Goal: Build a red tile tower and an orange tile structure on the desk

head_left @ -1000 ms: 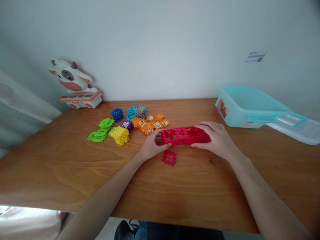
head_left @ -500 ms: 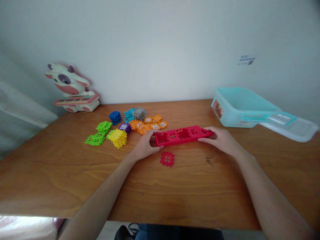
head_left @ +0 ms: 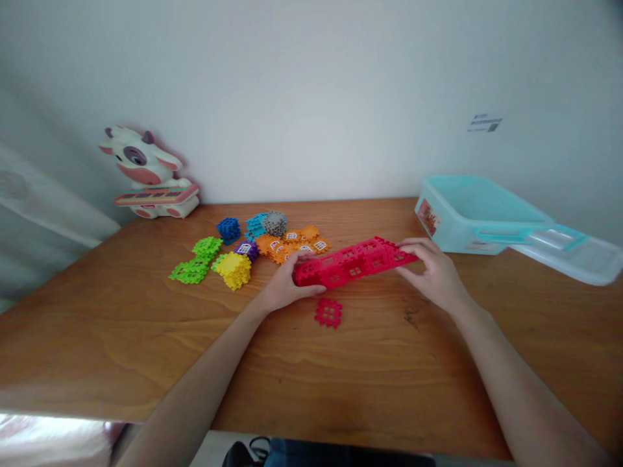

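Observation:
A long red structure of joined interlocking building tiles (head_left: pixel 353 263) spans the space between my hands, tilted with its right end higher. My left hand (head_left: pixel 287 283) is wrapped round its left end, thumb along the near side. At the pointed right end, my right hand (head_left: pixel 428 264) pinches it between fingers and thumb. One loose red tile (head_left: pixel 329 313) with a window pattern lies flat on the table just below the structure.
Piles of green tiles (head_left: pixel 189 271), yellow tiles (head_left: pixel 235 269), blue tiles (head_left: pixel 228 229), grey tiles (head_left: pixel 275 223) and orange tiles (head_left: pixel 272 248) lie left of centre. A cow keyboard toy (head_left: pixel 156 194) stands back left. A turquoise bin (head_left: pixel 462 224) with a clear lid (head_left: pixel 579 256) sits at right.
The red structure has rolled so that more of its near side shows, and its right end has tipped up. Both hands keep their hold; the view has shifted slightly.

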Demonstrator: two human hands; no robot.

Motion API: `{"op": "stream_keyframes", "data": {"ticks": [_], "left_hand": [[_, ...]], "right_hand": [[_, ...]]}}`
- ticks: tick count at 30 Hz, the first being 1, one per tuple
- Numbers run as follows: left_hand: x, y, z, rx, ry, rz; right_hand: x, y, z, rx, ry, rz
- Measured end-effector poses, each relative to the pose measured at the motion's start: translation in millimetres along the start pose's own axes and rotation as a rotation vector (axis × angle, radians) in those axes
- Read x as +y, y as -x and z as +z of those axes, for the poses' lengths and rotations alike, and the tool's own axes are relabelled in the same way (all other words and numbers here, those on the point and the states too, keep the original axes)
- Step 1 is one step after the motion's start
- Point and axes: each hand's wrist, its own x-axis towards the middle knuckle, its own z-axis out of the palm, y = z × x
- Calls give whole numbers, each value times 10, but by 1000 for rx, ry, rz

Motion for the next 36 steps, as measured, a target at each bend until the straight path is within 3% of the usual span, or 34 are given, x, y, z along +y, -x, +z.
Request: {"op": "stream_keyframes", "data": {"ticks": [7, 12, 17, 22, 25, 32, 36], "left_hand": [[219, 21, -84, 51, -121, -62], [305, 61, -205, -22, -163, -52], [215, 21, -223, -12, 0, -123], [161, -28, -160, 118, 340, -139], [141, -37, -91, 184, 512, -130], [71, -46, 110, 227, 607, 3], [12, -34, 217, 198, 584, 28]], "right_hand": [[-287, -27, 90, 65, 32, -56], [-453, -45, 123, 105, 28, -23], [-460, -31, 250, 303, -56, 118], [-425, 4, 342, 322, -63, 183], [-484, 40, 391, 176, -58, 156], [-894, 150, 560, -443, -211, -74], [-967, 155, 595, -588, -263, -111]]}}
